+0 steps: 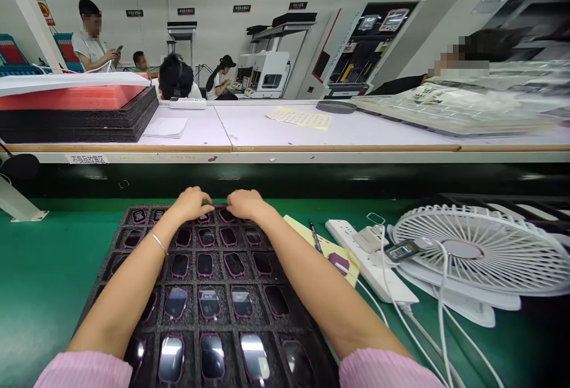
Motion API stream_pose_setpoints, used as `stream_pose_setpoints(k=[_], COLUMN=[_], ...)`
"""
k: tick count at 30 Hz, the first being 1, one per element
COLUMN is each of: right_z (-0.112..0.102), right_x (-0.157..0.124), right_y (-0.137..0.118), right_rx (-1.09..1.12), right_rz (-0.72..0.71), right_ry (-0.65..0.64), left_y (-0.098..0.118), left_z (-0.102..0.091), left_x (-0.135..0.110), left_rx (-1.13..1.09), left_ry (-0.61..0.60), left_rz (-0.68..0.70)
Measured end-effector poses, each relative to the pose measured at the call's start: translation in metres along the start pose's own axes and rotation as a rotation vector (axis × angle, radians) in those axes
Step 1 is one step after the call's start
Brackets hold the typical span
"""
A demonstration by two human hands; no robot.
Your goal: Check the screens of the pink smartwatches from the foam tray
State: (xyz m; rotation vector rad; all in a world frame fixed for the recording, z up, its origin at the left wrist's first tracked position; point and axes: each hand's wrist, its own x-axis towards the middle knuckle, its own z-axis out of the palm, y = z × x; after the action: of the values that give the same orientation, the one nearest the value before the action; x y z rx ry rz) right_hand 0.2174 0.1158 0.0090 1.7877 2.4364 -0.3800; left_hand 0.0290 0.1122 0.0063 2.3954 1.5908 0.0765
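A black foam tray (192,278) lies before me, its square pockets holding several smartwatch bodies with dark glass and purple frames, such as a watch body (205,264) near the middle. Over the far row, my left hand (192,203) is bent with thumb and forefinger slightly apart, and no object shows between them. Close beside it, my right hand (246,203) curls down above a watch body (226,215) at the far edge. Its fingertips are turned away, so what they grip is hidden. Both forearms cover parts of the tray's sides.
Right of the tray lie yellow paper (294,228), a pen (315,237), a white power strip (345,234), loose cables and a white fan (472,251). A raised shelf (249,133) runs behind, carrying stacked foam (80,121) and clear trays (445,112). Several people are beyond.
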Motion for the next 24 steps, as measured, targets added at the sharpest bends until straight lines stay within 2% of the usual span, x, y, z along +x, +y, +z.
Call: stream_pose_setpoints(k=[3, 5, 8, 11, 14, 16, 19, 21, 22, 24], right_z=[-0.001, 0.004, 0.012, 0.017, 0.017, 0.015, 0.011, 0.009, 0.008, 0.005], right_x=[-0.007, -0.013, -0.019, -0.022, -0.024, -0.027, -0.035, -0.039, -0.041, -0.043], right_y=[0.017, 0.026, 0.037, 0.044, 0.045, 0.041, 0.024, 0.009, 0.001, -0.014], right_rx=[-0.099, -0.117, -0.074, 0.029, 0.173, 0.294, 0.534, 0.702, 0.838, 1.262], right_rz=[0.200, 0.275, 0.294, 0.252, 0.212, 0.179, 0.053, -0.059, -0.119, -0.240], right_ry=[-0.054, -0.071, -0.066, -0.049, -0.015, 0.062, 0.180, 0.193, 0.181, 0.118], left_y=[0.035, 0.051, 0.060, 0.058, 0.054, 0.050, 0.039, 0.030, 0.026, 0.019], left_z=[0.021, 0.036, 0.050, 0.050, 0.038, 0.026, 0.002, -0.016, -0.025, -0.041], left_x=[0.015, 0.023, 0.029, 0.029, 0.024, 0.018, 0.002, -0.011, -0.019, -0.034], left_rx=[-0.041, -0.081, -0.189, -0.365, -0.620, -0.809, -1.048, -1.162, -1.208, -1.286], left_ry=[0.014, 0.035, 0.066, 0.078, 0.066, 0.052, 0.069, 0.107, 0.125, 0.154], left_rz=[0.032, 0.007, -0.034, -0.039, -0.003, 0.016, 0.030, 0.036, 0.039, 0.036])
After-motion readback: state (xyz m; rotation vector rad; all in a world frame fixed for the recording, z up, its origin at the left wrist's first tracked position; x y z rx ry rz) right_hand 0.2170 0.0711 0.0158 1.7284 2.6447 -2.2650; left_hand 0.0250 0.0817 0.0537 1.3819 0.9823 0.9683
